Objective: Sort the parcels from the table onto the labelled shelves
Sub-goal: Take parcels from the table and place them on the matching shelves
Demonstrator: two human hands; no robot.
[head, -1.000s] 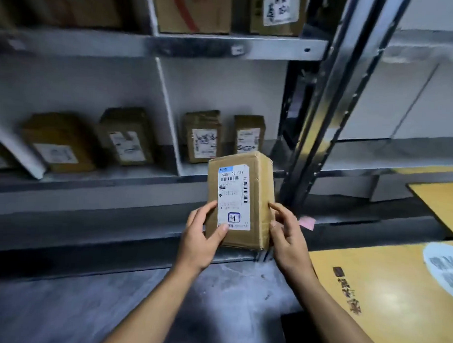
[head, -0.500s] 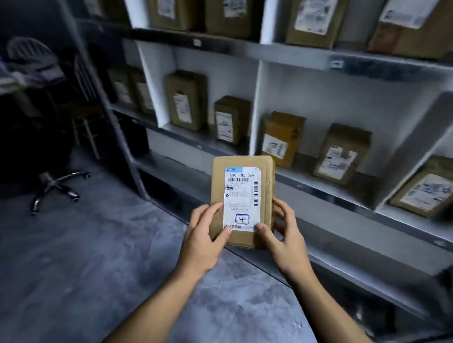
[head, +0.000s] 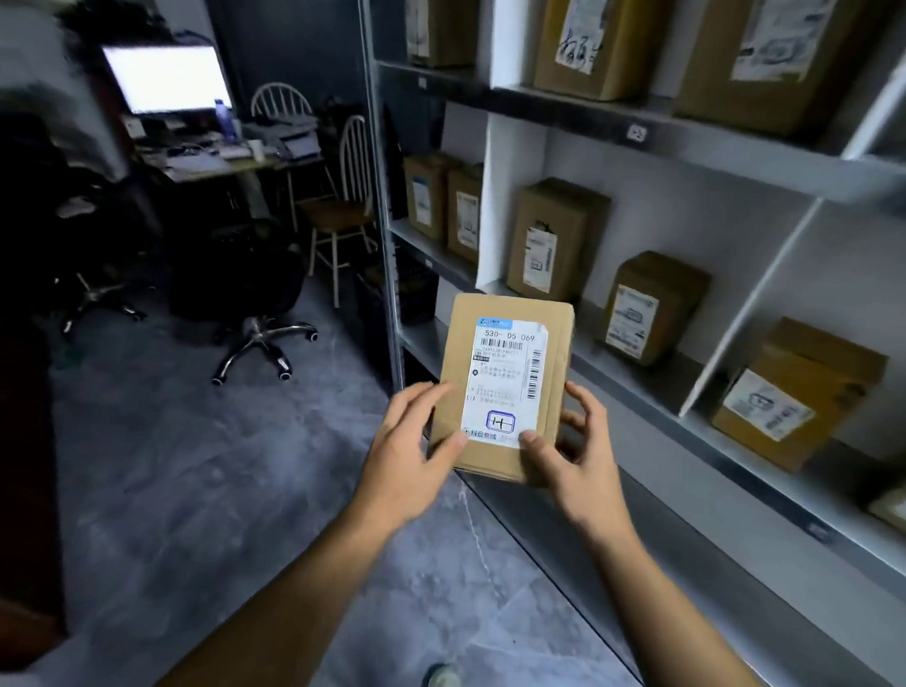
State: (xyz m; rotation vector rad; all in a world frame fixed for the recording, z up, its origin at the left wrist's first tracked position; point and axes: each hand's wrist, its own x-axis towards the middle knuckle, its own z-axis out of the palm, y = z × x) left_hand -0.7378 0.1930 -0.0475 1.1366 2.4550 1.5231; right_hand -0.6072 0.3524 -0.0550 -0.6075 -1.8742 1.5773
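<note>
The left hand and the right hand both grip a flat brown cardboard parcel with a white label; grey metal shelves stand right of the right hand.

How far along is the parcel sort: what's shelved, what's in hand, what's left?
Done: several labelled parcels stand on the shelves. In hand: the left hand and right hand grip a cardboard parcel, its label marked H, not yet shelved. Left: placing it; how many more wait is not visible.
</note>
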